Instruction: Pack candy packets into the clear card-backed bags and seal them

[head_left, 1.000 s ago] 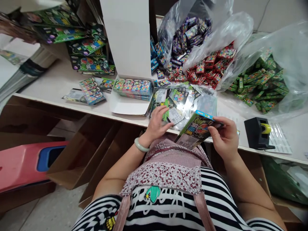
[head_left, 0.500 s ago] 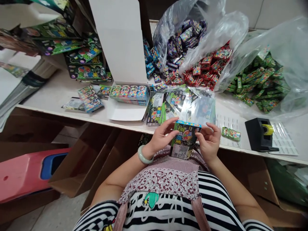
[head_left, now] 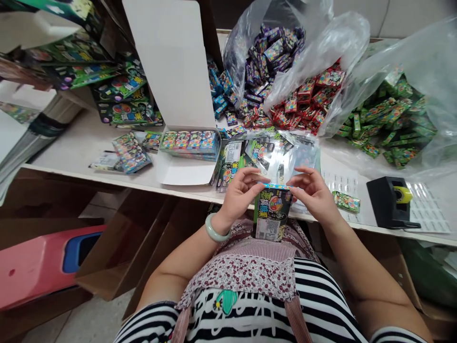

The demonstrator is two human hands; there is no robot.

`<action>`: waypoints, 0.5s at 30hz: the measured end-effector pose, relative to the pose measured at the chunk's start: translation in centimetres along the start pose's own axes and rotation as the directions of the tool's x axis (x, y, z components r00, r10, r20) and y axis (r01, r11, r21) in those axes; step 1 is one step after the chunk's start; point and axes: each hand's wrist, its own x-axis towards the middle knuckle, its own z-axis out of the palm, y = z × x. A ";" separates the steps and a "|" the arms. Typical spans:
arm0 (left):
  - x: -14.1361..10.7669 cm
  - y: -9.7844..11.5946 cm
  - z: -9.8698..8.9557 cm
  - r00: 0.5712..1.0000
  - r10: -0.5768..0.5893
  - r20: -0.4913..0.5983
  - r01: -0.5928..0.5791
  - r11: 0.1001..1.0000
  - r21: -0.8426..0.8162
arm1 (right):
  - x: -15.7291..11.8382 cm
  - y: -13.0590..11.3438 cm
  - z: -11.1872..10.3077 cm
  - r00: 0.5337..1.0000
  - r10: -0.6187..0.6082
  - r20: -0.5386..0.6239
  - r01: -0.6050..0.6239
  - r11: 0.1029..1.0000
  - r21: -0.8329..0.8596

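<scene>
A black printed packet [head_left: 273, 212] with a blue strip along its top edge is upright at the table's front edge, close to my apron. My left hand [head_left: 243, 193], below a pale green bangle, pinches its upper left corner. With thumb and fingers, my right hand [head_left: 310, 193] grips the upper right corner. Beyond the hands lie flat printed packets and clear plastic sleeves [head_left: 303, 159]. To their left stands an open white box [head_left: 185, 171] holding rows of small colourful boxes [head_left: 191, 142].
Plastic bags of purple boxes [head_left: 274, 55], red boxes [head_left: 307, 102] and green boxes [head_left: 389, 119] line the back. A black tape dispenser [head_left: 387, 202] and label sheets [head_left: 428, 205] sit at right. Stacked packets [head_left: 124, 112] are at left, a pink-red stool [head_left: 35, 262] below.
Both hands have moved onto the packet's top corners, the right one closing on its edge. The packet looks more upright and the view has shifted slightly.
</scene>
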 end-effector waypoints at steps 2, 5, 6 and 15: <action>0.2 0.1 0.0 1.000 -0.023 0.018 0.023 1.000 -0.004 | 0.1 -0.3 -0.2 0.999 -0.008 0.043 0.011 0.997 -0.076; 0.4 0.5 -0.1 0.999 0.006 0.051 -0.006 1.000 0.000 | 0.1 -0.9 -0.2 0.991 -0.085 0.099 0.103 0.977 -0.187; 0.4 0.6 -0.1 0.998 0.017 0.055 -0.017 1.000 -0.004 | 0.1 -1.2 -0.2 0.990 -0.096 0.105 0.115 0.974 -0.196; 1.5 1.3 0.2 0.998 -0.040 0.039 0.037 0.996 0.080 | 2.3 -2.3 0.5 0.973 0.149 0.173 -0.132 0.986 -0.106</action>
